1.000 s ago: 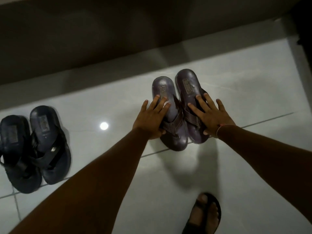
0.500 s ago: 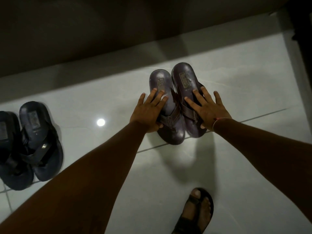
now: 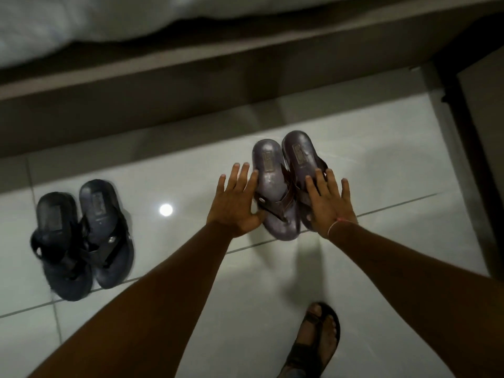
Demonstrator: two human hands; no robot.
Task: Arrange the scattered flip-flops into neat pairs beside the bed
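Your left hand (image 3: 236, 207) lies flat with fingers spread against the left side of the brown flip-flops (image 3: 286, 186), and your right hand (image 3: 326, 204) rests open on the right one. They sit paired on the tile floor (image 3: 191, 165) beside the bed (image 3: 163, 85), well apart from the black flip-flops (image 3: 84, 236).

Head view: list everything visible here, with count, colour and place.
brown flip-flops: two, dark brown, side by side on the floor near the bed base
black flip-flops: two, black, paired at left on the floor
floor tiles: glossy white, with a light reflection
bed base: one, dark, across the top
bedding: white, top left
left hand: open, beside the brown pair
right hand: open, flat on the right brown flip-flop
sandalled foot: one, bottom right
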